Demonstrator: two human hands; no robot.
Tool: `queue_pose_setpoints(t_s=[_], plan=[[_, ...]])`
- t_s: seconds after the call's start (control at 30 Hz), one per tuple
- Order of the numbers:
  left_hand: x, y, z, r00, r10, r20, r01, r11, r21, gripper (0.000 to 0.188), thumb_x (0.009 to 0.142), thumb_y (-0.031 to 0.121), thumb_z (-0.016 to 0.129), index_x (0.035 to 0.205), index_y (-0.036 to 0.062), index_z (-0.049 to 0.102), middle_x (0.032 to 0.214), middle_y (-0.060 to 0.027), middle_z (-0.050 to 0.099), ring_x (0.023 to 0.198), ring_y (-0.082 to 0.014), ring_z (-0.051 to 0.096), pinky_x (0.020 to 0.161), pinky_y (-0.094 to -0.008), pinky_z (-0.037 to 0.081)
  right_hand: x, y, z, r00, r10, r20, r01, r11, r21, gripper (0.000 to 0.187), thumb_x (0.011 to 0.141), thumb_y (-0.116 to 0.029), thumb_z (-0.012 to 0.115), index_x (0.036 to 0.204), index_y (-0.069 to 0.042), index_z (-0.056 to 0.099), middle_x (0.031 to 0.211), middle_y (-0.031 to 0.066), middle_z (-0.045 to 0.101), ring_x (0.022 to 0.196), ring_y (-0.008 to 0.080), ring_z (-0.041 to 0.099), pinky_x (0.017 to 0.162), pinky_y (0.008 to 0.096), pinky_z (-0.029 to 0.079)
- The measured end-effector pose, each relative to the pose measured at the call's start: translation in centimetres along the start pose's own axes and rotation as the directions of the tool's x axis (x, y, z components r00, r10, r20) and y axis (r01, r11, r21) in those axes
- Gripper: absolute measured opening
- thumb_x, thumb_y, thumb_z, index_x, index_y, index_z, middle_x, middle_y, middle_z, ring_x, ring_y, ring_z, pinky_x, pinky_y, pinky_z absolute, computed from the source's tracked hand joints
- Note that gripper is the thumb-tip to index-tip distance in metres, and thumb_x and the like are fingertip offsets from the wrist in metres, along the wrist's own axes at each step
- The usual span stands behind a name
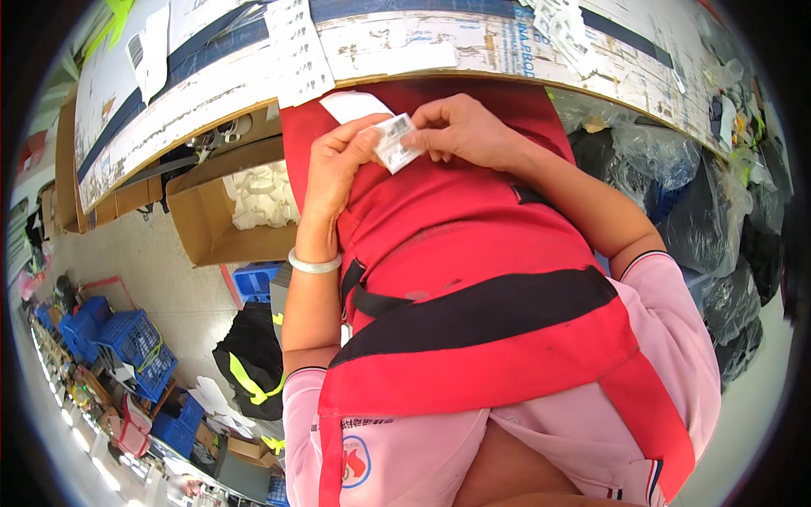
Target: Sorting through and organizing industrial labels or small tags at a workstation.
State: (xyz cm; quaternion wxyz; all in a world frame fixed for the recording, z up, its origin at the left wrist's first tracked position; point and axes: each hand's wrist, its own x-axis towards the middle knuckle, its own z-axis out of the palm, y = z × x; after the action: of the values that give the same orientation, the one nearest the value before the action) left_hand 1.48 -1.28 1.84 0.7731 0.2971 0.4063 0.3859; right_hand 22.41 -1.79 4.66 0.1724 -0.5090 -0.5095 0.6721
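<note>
Pinching a small white label (392,154) over the red apron (456,245), the left hand (336,160) and right hand (466,131) grip opposite sides; the desk (215,84) adjoins the apron's far end.

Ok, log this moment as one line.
left hand: pinching small white piece | right hand: at its right edge | red apron: beneath both hands | work table: ahead | open cardboard box: left

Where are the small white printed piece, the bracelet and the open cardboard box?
Small white printed piece (394,143): head view, middle of its printed face.
Bracelet (315,267): head view, on its pale band.
Open cardboard box (193,221): head view, its left side.
</note>
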Motion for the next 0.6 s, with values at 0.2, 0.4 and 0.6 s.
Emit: queue_pose_setpoints(t_s=[0.2,0.4,0.6], plan=[[-0.2,-0.3,-0.8,0.998,-0.014,0.067,-0.001,0.973,0.230,0.019,0.084,0.006,0.069,0.100,-0.0033,0.068,0.081,-0.0051,0.068,0.065,-0.0082,0.058,0.059,-0.0207,0.048,0.5,-0.1,0.9,0.985,-0.125,-0.120,0.131,0.990,0.044,0.017,0.088,-0.017,0.065,0.088,-0.001,0.064,0.077,0.0004,0.060,0.065,0.0055,0.052,0.058,0.0205,0.042],[0.1,-0.5,-0.9,0.996,-0.020,0.083,-0.010,0.935,0.354,0.021,0.088,0.014,0.066,0.098,-0.0041,0.068,0.077,-0.0063,0.067,0.062,-0.0093,0.059,0.058,-0.0217,0.048,0.9,-0.4,-0.2,0.916,-0.345,-0.204,0.309,0.932,-0.188,0.014,0.084,-0.013,0.065,0.089,0.000,0.067,0.083,0.0069,0.066,0.078,0.0130,0.059,0.073,0.0270,0.048],[0.2,-0.7,-1.8,0.994,-0.041,0.097,0.030,0.993,0.115,0.048,0.097,0.038,0.049,0.093,-0.0061,0.068,0.077,-0.0100,0.067,0.063,-0.0117,0.061,0.059,-0.0226,0.049,0.4,-2.5,-2.3,0.910,-0.254,-0.329,0.219,0.965,-0.141,0.016,0.089,-0.017,0.062,0.092,-0.002,0.065,0.073,0.0010,0.062,0.062,0.0062,0.057,0.055,0.0198,0.048]])
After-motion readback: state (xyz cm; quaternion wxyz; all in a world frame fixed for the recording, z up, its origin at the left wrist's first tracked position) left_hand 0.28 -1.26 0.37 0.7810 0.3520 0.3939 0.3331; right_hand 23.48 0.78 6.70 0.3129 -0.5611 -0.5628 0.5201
